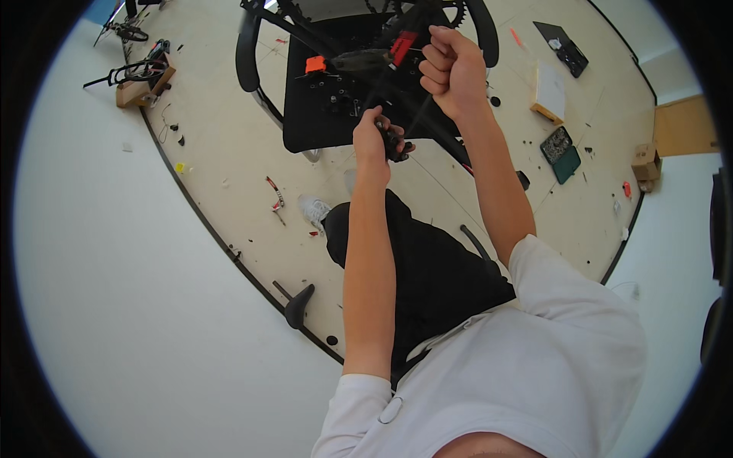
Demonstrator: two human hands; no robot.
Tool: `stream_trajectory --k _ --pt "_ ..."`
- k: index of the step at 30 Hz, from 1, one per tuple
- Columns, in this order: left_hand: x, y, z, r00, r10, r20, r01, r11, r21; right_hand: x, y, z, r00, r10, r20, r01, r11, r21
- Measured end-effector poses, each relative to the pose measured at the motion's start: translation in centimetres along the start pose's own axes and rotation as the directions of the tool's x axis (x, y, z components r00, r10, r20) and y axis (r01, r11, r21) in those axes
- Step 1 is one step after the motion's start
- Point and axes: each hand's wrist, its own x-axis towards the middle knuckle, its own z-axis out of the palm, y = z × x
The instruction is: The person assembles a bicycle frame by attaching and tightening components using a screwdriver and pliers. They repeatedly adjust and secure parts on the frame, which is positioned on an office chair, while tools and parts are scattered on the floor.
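Note:
My left hand (371,143) is wrapped round a small black bicycle part (395,143), its exact kind hidden by the fingers. Higher and to the right, my right hand (456,75) is closed in a fist beside a red section (402,48) of a dark bicycle frame. Whatever the right fingers hold, if anything, is too small to make out. The frame lies across a black office chair, whose seat (305,128) is just beyond my left hand. On the seat are an orange object (315,64) and several small dark parts (345,104).
The chair's armrests (248,57) flank the frame. A bicycle saddle (299,307) lies by the left wall. To the right are an opened green tool case (563,159), a white-topped box (548,93), a black case (566,53) and a cardboard box (647,162). Small parts litter the floor.

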Motion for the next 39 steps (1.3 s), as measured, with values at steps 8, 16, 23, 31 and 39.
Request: stream_trajectory --k 8,16,23,31,39 --pt "-1.0 -0.5 0.3 1.000 -0.002 0.013 -0.001 0.978 0.206 -0.6 -0.3 0.5 0.997 -0.070 -0.025 0.069 0.996 -0.053" --pt "-0.8 -1.7 0.7 0.993 0.116 -0.025 -0.098 0.921 0.378 -0.8 0.7 0.5 0.990 -0.143 -0.007 0.142 0.983 -0.114" --pt "0.5 -3.7 -0.2 0.945 0.323 0.049 -0.259 0.648 0.716 0.4 1.7 -0.6 0.948 -0.248 -0.199 0.229 0.967 -0.114" --pt "-0.2 -3.9 0.3 0.930 0.352 0.107 -0.304 0.572 0.762 1.1 2.6 -4.4 0.923 -0.175 -0.344 0.192 0.981 0.016" --pt "0.5 -3.7 0.0 0.934 0.321 0.157 -0.346 0.706 0.618 0.3 2.8 -6.0 0.984 0.113 -0.136 -0.078 0.967 0.241"
